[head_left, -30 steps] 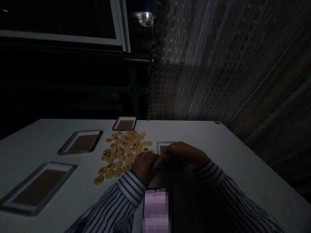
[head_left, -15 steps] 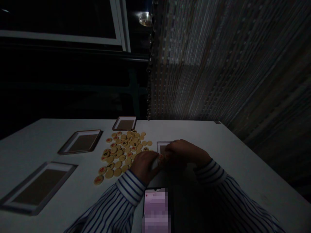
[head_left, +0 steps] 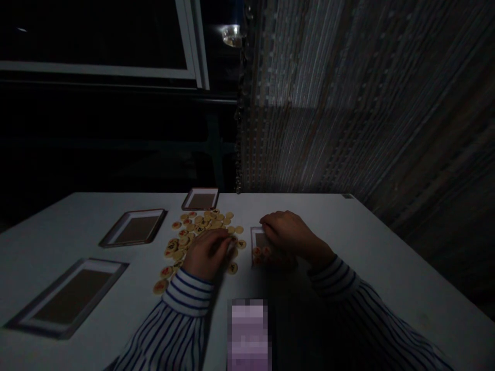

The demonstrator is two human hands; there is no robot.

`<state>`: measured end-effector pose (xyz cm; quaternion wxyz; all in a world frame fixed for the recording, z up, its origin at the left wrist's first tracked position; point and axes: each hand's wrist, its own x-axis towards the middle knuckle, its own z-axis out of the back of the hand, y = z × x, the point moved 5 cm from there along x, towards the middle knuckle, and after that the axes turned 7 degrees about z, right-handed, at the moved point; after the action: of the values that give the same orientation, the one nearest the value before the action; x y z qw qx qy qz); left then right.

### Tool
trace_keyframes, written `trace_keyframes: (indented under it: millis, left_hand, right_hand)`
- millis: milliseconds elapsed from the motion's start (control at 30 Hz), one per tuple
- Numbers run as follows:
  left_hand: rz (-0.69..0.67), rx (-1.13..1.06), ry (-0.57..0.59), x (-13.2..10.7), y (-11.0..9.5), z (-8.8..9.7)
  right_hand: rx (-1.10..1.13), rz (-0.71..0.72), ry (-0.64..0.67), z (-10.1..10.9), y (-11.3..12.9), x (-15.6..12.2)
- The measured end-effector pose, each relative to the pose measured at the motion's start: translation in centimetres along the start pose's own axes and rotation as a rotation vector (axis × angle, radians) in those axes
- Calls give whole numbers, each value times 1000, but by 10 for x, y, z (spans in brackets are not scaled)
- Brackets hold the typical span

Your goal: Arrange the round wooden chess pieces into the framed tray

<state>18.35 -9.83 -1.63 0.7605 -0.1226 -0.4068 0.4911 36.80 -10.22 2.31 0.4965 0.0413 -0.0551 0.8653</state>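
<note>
Your left hand (head_left: 209, 253) lies palm down on the near edge of a heap of round wooden game pieces (head_left: 197, 226) on the white table (head_left: 367, 247), fingers bent over several, though the dim light hides whether any is pinched. Your right hand (head_left: 291, 237), at three o'clock from the left, curls over a small tray (head_left: 260, 239) holding a few pieces, its grip equally unclear. Around the heap sit a far tray (head_left: 201, 198) at twelve o'clock, a middle tray (head_left: 135, 228) at nine and a near tray (head_left: 69, 296) at eight, with a phone (head_left: 249, 330) at five.
</note>
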Motion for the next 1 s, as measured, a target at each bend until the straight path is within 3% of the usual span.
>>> trace_keyframes:
  millis: [200, 367, 600, 800, 1000]
  left_hand:
    - [100, 33, -39, 12, 9, 21]
    - [111, 110, -30, 12, 32, 34]
    - [32, 242, 47, 4, 53, 38]
    - [41, 324, 94, 5, 64, 38]
    - [12, 367, 179, 1, 64, 26]
  right_hand:
    - [21, -28, -41, 5, 5, -1]
    - [36, -32, -136, 8, 3, -1]
    - [65, -48, -180, 8, 11, 4]
    - [82, 10, -120, 8, 31, 22]
    - [60, 102, -49, -3, 54, 40]
